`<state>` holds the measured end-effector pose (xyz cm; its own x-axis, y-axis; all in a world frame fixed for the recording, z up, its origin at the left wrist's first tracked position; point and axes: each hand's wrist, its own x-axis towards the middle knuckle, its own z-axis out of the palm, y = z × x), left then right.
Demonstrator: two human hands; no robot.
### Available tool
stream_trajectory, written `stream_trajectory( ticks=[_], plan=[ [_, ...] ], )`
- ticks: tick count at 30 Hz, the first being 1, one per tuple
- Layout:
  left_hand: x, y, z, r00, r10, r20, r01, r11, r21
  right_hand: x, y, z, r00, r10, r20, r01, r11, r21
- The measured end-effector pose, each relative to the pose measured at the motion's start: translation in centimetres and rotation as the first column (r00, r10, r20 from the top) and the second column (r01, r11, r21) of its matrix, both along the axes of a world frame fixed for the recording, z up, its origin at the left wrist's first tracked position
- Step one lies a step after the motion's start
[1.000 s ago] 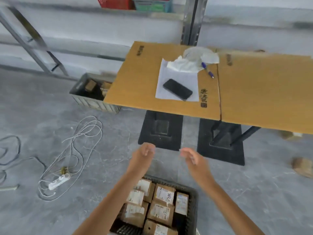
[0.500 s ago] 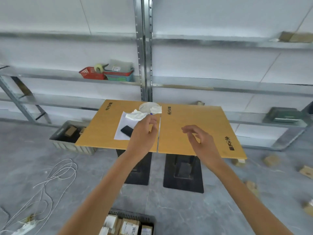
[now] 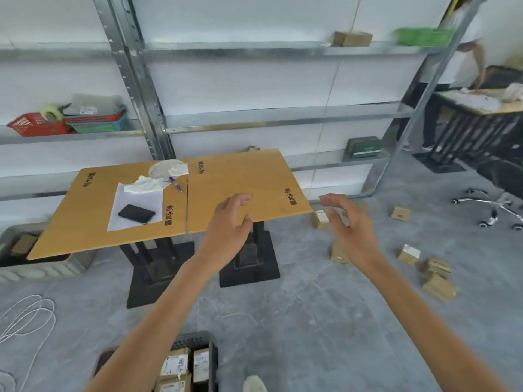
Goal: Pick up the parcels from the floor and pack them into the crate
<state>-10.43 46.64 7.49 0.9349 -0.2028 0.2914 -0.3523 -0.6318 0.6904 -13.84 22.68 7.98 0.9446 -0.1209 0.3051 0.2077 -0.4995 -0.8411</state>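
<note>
While left grip [image 3: 226,232] and right grip [image 3: 351,230] hover loosely spread, parcels [image 3: 437,281] lie beyond the right.

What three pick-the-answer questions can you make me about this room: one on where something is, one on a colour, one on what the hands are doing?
1. Where does the flat black phone lie?
A. on the white paper sheet on the brown wooden table
B. on the floor
C. on a shelf

2. What colour is the plastic mesh basket holding the tape roll?
A. yellow
B. purple
C. red

3. What do the left hand and right hand hold?
A. a parcel each
B. nothing
C. a pen

Answers:
1 A: the phone rests on the paper on the tabletop.
2 C: its mesh sides are red.
3 B: both hands are in the air, fingers loosely spread and empty.
</note>
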Motion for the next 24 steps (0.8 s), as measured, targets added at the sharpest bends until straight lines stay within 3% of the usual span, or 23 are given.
stream_trajectory(
  ticks=[7, 14, 24],
  plan=[
    [2.4, -12.6, -1.7, 0.989, -0.132, -0.069, 0.131, 0.991, -0.024, -0.4, -12.5, -2.7, 0.983, -0.180, -0.037, 0.181, 0.983, 0.034],
    [9.7, -27.1, -5.5, 0.951, -0.215, -0.221, 0.207, 0.977, -0.058, 5.0, -26.8, -6.7, 0.950, -0.294, -0.106, 0.303, 0.949, 0.091],
    [20.5, -35.3, -8.8, 0.934, -0.091, -0.345, 0.057, 0.993, -0.106, 17.2, -35.9, -9.4, 0.903, -0.328, -0.277, 0.388, 0.901, 0.197]
  ],
)
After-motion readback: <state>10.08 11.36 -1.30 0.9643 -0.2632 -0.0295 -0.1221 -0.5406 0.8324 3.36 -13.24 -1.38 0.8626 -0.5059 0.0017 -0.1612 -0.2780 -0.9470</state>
